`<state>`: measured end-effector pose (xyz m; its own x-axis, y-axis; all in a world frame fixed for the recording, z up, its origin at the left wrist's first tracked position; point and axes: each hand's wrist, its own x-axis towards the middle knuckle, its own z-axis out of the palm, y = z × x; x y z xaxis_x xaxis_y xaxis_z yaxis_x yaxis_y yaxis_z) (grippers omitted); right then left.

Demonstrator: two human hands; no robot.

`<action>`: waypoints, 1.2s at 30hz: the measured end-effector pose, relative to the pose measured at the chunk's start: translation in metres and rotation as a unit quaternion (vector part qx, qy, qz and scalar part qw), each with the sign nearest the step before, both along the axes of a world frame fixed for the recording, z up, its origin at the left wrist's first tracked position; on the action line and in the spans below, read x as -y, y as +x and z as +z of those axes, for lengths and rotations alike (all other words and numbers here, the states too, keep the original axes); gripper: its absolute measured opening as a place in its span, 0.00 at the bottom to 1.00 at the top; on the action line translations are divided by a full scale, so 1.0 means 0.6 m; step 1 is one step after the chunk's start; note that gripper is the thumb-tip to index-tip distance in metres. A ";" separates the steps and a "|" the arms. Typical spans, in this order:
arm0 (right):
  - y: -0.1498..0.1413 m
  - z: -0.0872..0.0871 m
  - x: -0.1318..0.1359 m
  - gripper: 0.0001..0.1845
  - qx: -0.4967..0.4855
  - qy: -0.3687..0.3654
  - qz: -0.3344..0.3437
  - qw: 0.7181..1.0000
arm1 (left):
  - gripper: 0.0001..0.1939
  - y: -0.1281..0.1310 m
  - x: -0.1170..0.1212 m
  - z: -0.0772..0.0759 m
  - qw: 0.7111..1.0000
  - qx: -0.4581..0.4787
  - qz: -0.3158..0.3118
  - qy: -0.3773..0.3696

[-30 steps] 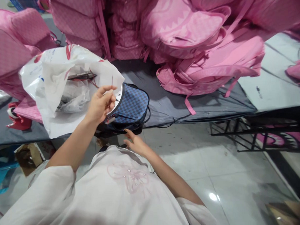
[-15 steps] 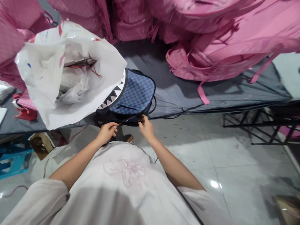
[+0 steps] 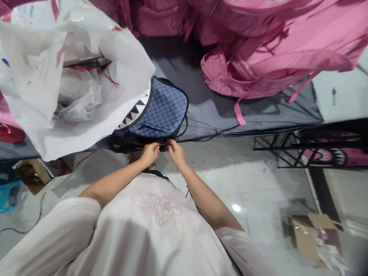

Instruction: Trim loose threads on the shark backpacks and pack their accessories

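Note:
A blue-and-black checkered backpack (image 3: 167, 104) with a white shark-tooth band lies at the table's front edge, partly under a white plastic bag (image 3: 122, 96). At its near black edge, my left hand (image 3: 150, 154) is closed in a pinch on a thin reddish strand. Close on its right, my right hand (image 3: 176, 153) pinches at the same edge; what is between its fingers is too small to make out. Clear plastic wrapping (image 3: 82, 91) and several thin red strands (image 3: 109, 76) lie in the white bag.
Pink backpacks (image 3: 260, 67) are heaped along the back of the grey-covered table (image 3: 207, 113). A red object (image 3: 8, 132) lies at the left. Below are a black metal rack (image 3: 281, 150), an open cardboard box (image 3: 305, 238) and a blue plastic stool (image 3: 5, 194).
My left hand has moved right along the backpack's edge, closer to my right hand. The right hand has stayed near the same spot. The view has shifted slightly.

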<state>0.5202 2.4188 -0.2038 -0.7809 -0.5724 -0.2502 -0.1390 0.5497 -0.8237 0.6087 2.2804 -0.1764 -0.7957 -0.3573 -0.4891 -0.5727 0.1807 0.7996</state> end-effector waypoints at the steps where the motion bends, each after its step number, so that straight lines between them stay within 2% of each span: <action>1: -0.002 -0.001 0.001 0.18 -0.001 0.002 -0.002 1.000 | 0.16 -0.004 -0.004 -0.005 1.000 0.002 0.000 0.005; 6: -0.029 -0.002 -0.003 0.12 -0.013 -0.003 0.011 1.000 | 0.17 -0.033 -0.032 -0.025 0.999 0.017 0.021 0.031; 10: -0.060 0.006 -0.025 0.09 -0.020 -0.028 0.028 0.999 | 0.13 -0.044 -0.032 -0.030 0.997 0.022 0.034 0.071; 12: -0.075 0.009 -0.038 0.10 -0.019 -0.049 0.028 0.998 | 0.11 -0.036 -0.027 -0.028 0.995 0.017 0.036 0.094; 16: -0.096 0.007 -0.053 0.12 -0.004 -0.093 0.048 0.994 | 0.12 0.005 -0.031 -0.019 0.987 -0.025 0.053 0.148; 19: -0.101 0.003 -0.055 0.14 -0.003 -0.118 0.071 0.990 | 0.27 0.039 -0.056 -0.019 0.978 -0.079 0.097 0.165; 20: -0.101 0.004 -0.054 0.14 -0.005 -0.127 0.081 0.989 | 0.30 0.047 -0.068 -0.022 0.976 -0.093 0.120 0.159; 22: -0.101 0.006 -0.053 0.15 -0.007 -0.143 0.114 0.983 | 0.30 0.058 -0.094 -0.032 0.969 -0.110 0.177 0.131; 26: -0.103 0.018 -0.050 0.15 -0.012 -0.157 0.213 0.964 | 0.13 0.057 -0.139 -0.052 0.944 -0.121 0.305 0.020; 28: -0.108 0.024 -0.045 0.14 -0.020 -0.159 0.268 0.950 | 0.06 0.050 -0.152 -0.053 0.929 -0.129 0.344 -0.046; 32: -0.125 0.031 -0.031 0.12 -0.036 -0.156 0.378 0.912 | 0.05 0.038 -0.163 -0.037 0.916 -0.163 0.334 -0.152; 36: -0.141 0.026 -0.026 0.12 -0.039 -0.132 0.432 0.891 | 0.07 0.030 -0.170 -0.023 0.921 -0.189 0.281 -0.191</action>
